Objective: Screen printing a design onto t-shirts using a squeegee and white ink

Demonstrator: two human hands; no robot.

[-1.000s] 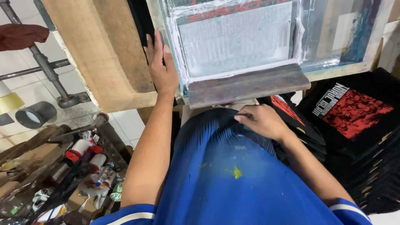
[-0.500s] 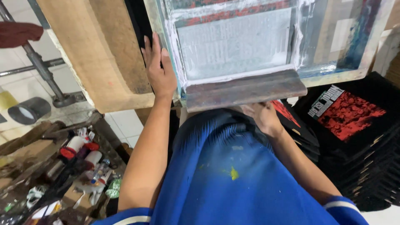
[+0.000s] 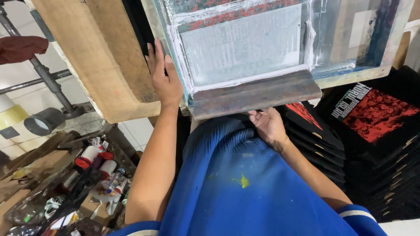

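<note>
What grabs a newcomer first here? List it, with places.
The big printing screen fills the top centre, a worn squeegee lying along its near edge. The left hand lies flat on the screen's left side; the right hand sits under the squeegee. Black printed shirts are stacked at right.

paint-smeared printing screen frame (image 3: 245,48), lying flat

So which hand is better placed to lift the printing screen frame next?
Probably left: the left hand already lies flat on the paint-smeared screen frame's side edge, while the right hand is tucked below the grey squeegee blade.
</note>
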